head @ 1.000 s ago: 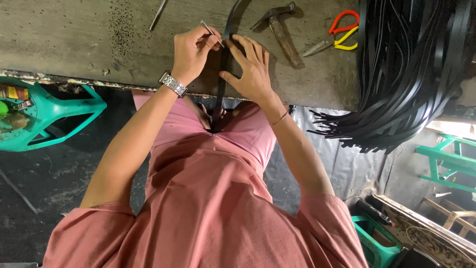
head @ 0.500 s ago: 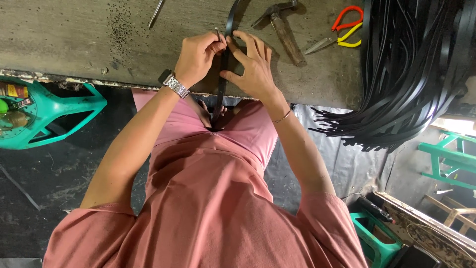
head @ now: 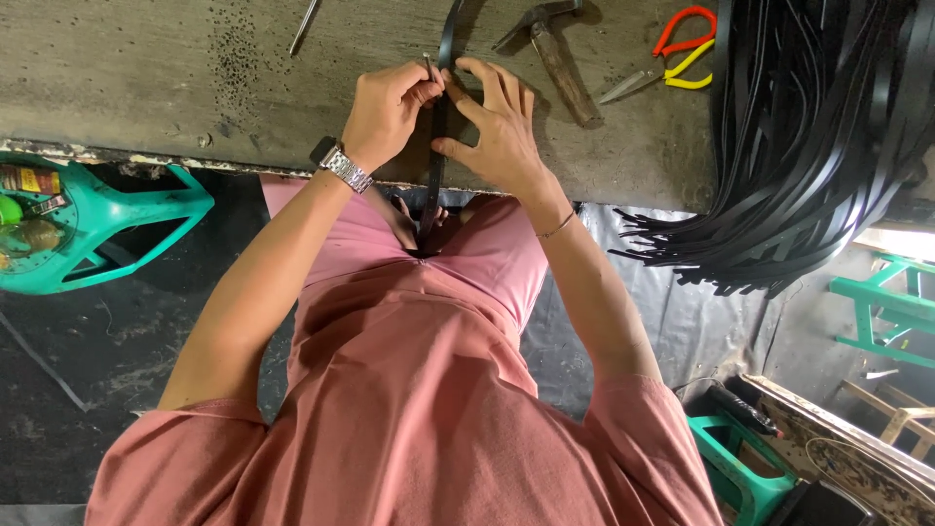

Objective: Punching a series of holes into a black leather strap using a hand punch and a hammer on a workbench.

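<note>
Both hands on black strap (head: 440,146) — hammer (head: 555,49), scissors (head: 682,44) nearby.

Counter (head: 195,78): rough, matt grey, pitted and stained, looks like worn wood or concrete, cannot tell which. Black strap (head: 440,146): smooth, slight sheen, leather-like. Strap bundle (head: 808,146): same glossy black. Hammer (head: 555,49): dull metal head, worn wooden handle. Scissors (head: 672,58): metal blades, glossy red and yellow plastic handles. Watch (head: 346,168): shiny metal links. Shirt (head: 419,390): matt pink cloth. Stool (head: 107,224): smooth teal plastic.
</note>
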